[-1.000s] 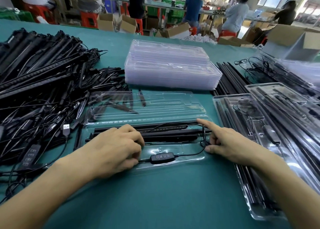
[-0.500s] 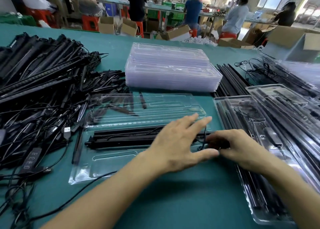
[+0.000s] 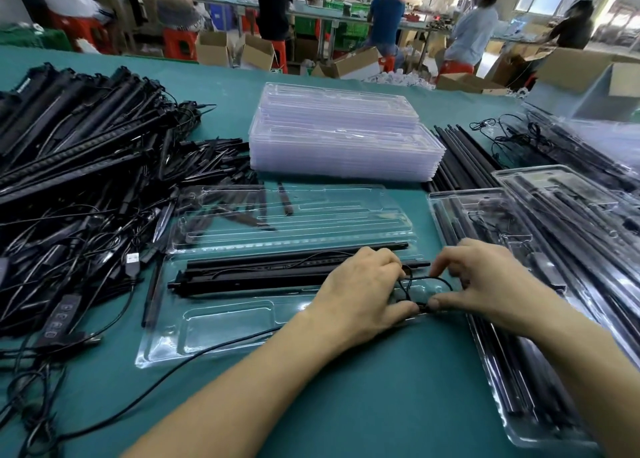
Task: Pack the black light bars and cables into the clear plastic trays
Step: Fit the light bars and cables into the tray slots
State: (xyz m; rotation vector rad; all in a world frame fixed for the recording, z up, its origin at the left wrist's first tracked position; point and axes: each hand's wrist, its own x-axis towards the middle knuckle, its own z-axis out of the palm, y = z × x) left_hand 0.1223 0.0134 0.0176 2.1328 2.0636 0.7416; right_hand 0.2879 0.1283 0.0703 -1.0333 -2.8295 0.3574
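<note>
An open clear plastic tray lies in front of me on the green table, its lid half folded back. A black light bar lies lengthwise in the tray. At the tray's right end my left hand and my right hand meet over a loop of black cable. Both hands pinch this cable between thumb and fingers. The cable trails from under my left forearm toward the lower left.
A big tangled heap of black light bars and cables fills the table's left. A stack of empty clear trays stands behind. Packed trays and loose black bars lie on the right. People work at benches far behind.
My left hand crossed from the tray's left part to its right end. The inline controller left the tray's front pocket. Both hands now pinch the cable loop together.
</note>
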